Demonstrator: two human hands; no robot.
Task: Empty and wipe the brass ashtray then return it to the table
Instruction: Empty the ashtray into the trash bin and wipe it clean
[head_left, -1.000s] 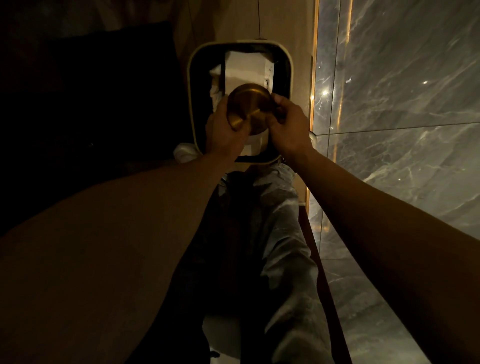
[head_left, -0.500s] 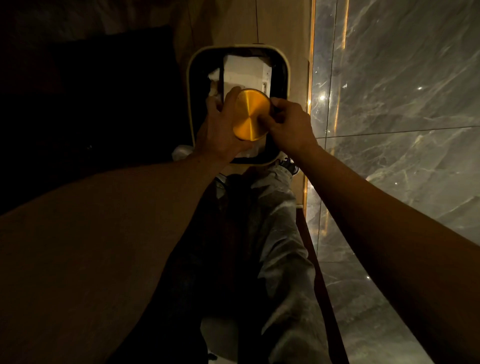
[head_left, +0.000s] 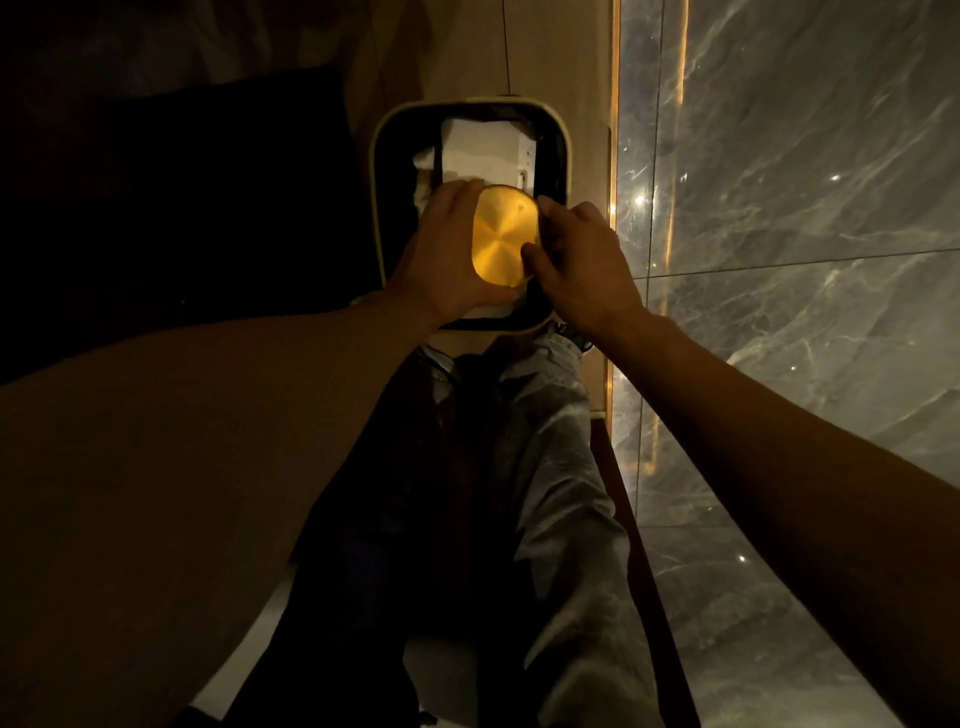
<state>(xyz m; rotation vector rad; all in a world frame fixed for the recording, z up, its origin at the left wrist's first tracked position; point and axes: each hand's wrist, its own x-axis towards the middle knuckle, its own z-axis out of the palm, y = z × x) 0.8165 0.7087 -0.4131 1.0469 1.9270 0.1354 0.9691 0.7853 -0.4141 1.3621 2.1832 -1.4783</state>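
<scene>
The round brass ashtray (head_left: 503, 236) is held upside down over an open bin (head_left: 563, 150), its brushed flat base facing me and catching the light. My left hand (head_left: 441, 260) grips its left edge. My right hand (head_left: 582, 260) pinches its right edge with the fingertips. The bowl side of the ashtray is hidden. White paper or packaging (head_left: 480, 150) lies inside the bin behind the ashtray.
The bin has a pale rim and dark inside and stands on a light wooden floor. A polished grey marble wall (head_left: 789, 208) with a lit strip runs along the right. A dark piece of furniture (head_left: 182, 208) fills the left. My legs (head_left: 545, 467) are below.
The ashtray has tilted so its base faces me more squarely and shines brighter. Both hands shifted slightly on its rim, still over the bin.
</scene>
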